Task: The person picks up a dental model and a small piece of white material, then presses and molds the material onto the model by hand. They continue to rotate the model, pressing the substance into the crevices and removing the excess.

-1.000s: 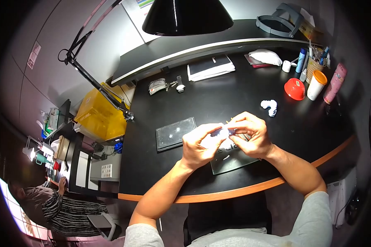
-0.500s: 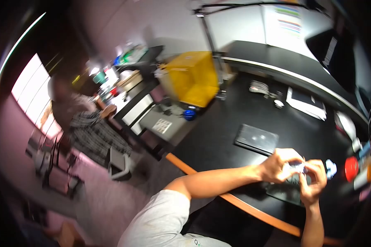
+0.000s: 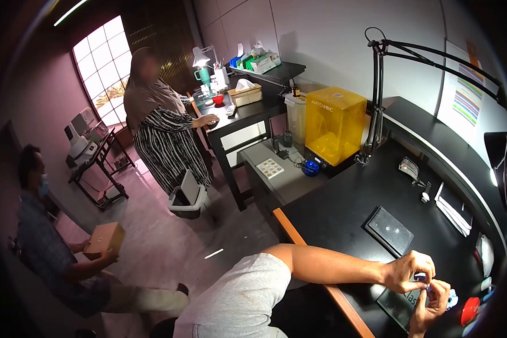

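My left hand [image 3: 411,272] and my right hand [image 3: 434,302] meet over the black table, fingertips pinched together. A small blue-and-white piece [image 3: 421,277] shows between them; its kind I cannot tell. Beneath the hands lies a dark flat panel [image 3: 395,308] with pale lettering, partly covered by them. A flat black case [image 3: 390,231] rests just beyond my left hand. Right beside my right hand sits a pale blue, lumpy item [image 3: 452,299], with a red round object [image 3: 470,311] farther right.
A yellow-covered Anycubic machine [image 3: 335,127] stands past the table's far left side. A black lamp arm [image 3: 377,96] rises behind. One person [image 3: 163,124] stands at another desk; a second person [image 3: 56,242] at left carries a cardboard box [image 3: 105,239]. A bin [image 3: 188,197] stands on the floor.
My view has swung left, so the table and hands sit farther right and lower. The person with the cardboard box now shows clearly. My hands stay together around the small piece.
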Action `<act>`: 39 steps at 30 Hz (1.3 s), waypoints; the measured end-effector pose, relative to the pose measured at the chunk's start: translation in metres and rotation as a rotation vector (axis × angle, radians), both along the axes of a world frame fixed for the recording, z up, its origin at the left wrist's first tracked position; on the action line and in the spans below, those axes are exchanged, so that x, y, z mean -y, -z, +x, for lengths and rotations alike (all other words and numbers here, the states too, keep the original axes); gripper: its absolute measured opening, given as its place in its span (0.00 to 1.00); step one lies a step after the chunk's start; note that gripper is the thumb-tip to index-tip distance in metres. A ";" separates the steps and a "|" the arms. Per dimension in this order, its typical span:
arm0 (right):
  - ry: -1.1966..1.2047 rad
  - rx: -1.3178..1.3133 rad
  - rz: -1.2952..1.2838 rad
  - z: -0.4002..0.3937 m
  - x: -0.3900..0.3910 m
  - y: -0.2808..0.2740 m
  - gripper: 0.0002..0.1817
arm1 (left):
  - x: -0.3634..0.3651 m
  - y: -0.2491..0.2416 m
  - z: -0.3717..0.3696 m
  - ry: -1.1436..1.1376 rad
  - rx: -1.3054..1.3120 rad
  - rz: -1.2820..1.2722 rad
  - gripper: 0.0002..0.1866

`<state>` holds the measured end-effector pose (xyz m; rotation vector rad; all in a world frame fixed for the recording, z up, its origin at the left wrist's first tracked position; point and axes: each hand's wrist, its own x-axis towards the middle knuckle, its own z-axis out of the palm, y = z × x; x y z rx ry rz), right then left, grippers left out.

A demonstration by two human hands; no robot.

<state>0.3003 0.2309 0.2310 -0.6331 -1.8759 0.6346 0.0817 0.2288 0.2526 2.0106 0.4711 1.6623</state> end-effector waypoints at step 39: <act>0.059 0.061 0.109 0.000 -0.007 -0.001 0.17 | 0.000 0.007 -0.001 -0.063 -0.106 -0.225 0.13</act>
